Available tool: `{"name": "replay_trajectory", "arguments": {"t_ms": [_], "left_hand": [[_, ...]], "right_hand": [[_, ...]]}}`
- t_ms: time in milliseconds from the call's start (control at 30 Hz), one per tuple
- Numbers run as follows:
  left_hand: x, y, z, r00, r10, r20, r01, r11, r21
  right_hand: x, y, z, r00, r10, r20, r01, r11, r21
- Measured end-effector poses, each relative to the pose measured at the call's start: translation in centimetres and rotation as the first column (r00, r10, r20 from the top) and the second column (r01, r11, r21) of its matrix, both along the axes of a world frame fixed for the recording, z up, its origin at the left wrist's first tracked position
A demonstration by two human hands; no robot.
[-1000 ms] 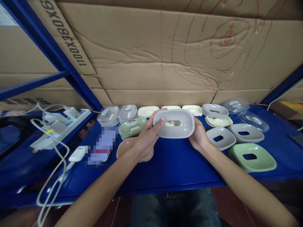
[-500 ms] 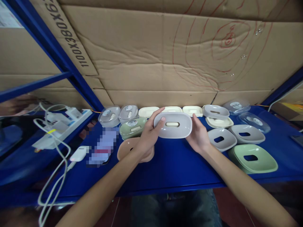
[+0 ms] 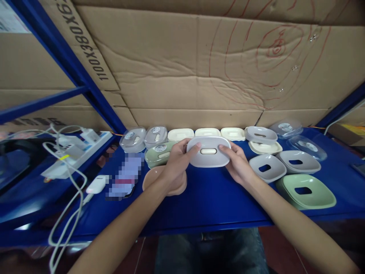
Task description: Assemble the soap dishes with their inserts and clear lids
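Between my hands, above the blue table [image 3: 216, 201], is a grey soap dish [image 3: 209, 161] with a cream piece showing through its central slot. My left hand [image 3: 182, 154] grips its left end, thumb on the inside. On the right end, my right hand [image 3: 235, 158] holds it the same way. Below my left wrist lies a pink dish [image 3: 151, 180], partly hidden by the arm. A green lidded soap dish [image 3: 155, 156] stands left of my left hand. Right of my right hand sit two grey dishes [image 3: 275, 173] [image 3: 312, 167] and a stacked green dish [image 3: 322, 194].
Cream trays [image 3: 181, 134] line the back, with two lidded grey dishes [image 3: 134, 142] at their left. A grey dish [image 3: 261, 131] rests on a cream tray at back right, near clear lids [image 3: 308, 146]. At left are a phone [image 3: 125, 175], white cables and a power strip [image 3: 94, 146].
My right hand has closed onto the right end of the grey dish, its thumb now over the rim. The left hand keeps its hold, and the dish stays about where it was.
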State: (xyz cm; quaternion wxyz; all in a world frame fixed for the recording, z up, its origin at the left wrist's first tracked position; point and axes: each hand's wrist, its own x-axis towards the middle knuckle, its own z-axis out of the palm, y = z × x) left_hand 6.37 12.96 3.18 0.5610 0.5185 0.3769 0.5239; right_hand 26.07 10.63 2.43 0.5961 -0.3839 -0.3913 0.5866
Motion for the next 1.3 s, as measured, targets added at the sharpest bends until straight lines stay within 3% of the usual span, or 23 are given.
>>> {"name": "replay_trajectory", "arguments": {"t_ms": [300,533,633,733,833,900,967,1067,1100,1133,1200,1300], "left_hand": [[-0.4,-0.2,1.4,0.991,-0.129,0.018,0.13,0.979,-0.155],[-0.5,0.1,1.2,0.991,-0.129,0.048,0.136,0.965,-0.225],[-0.3,0.1,1.3,0.992,-0.095,0.088,0.115,0.957,-0.265],[-0.1,0.2,1.5,0.987,-0.06,0.146,0.102,0.949,-0.299],[-0.2,0.3,1.5,0.981,-0.009,0.193,0.072,0.943,-0.324],[-0.4,0.4,1.5,0.978,0.016,0.208,0.055,0.942,-0.331],[-0.5,0.4,1.5,0.977,0.015,0.212,0.058,0.941,-0.334],[-0.4,0.3,1.9,0.97,-0.006,0.241,0.094,0.929,-0.358],[-0.3,0.2,2.0,0.967,-0.015,0.254,0.112,0.923,-0.369],[-0.2,0.1,2.1,0.964,-0.025,0.265,0.128,0.916,-0.38],[0.0,0.0,2.2,0.96,-0.02,0.281,0.136,0.908,-0.397],[0.2,-0.1,2.1,0.96,0.0,0.28,0.123,0.899,-0.42]], "right_hand": [[0.4,0.0,0.6,0.995,-0.025,0.097,0.017,0.996,0.091],[0.6,0.4,0.2,0.994,0.012,0.112,-0.016,0.999,0.041],[0.7,0.8,-0.2,0.979,-0.017,0.204,0.002,0.997,0.078],[1.2,0.7,0.6,0.919,-0.125,0.374,0.05,0.978,0.204],[3.8,-0.4,3.3,0.745,-0.333,0.578,0.116,0.918,0.38],[7.5,-1.1,5.4,0.504,-0.482,0.716,0.15,0.866,0.477],[12.8,-1.4,7.1,0.202,-0.565,0.8,0.191,0.824,0.534],[22.4,-0.7,7.5,-0.265,-0.416,0.87,0.315,0.815,0.486],[25.6,-0.3,7.1,-0.363,-0.291,0.885,0.381,0.821,0.426],[28.4,0.1,6.5,-0.411,-0.149,0.899,0.448,0.827,0.341],[32.9,0.7,5.0,-0.409,0.081,0.909,0.542,0.823,0.171],[36.3,1.1,2.8,-0.383,0.115,0.916,0.545,0.829,0.124]]}}
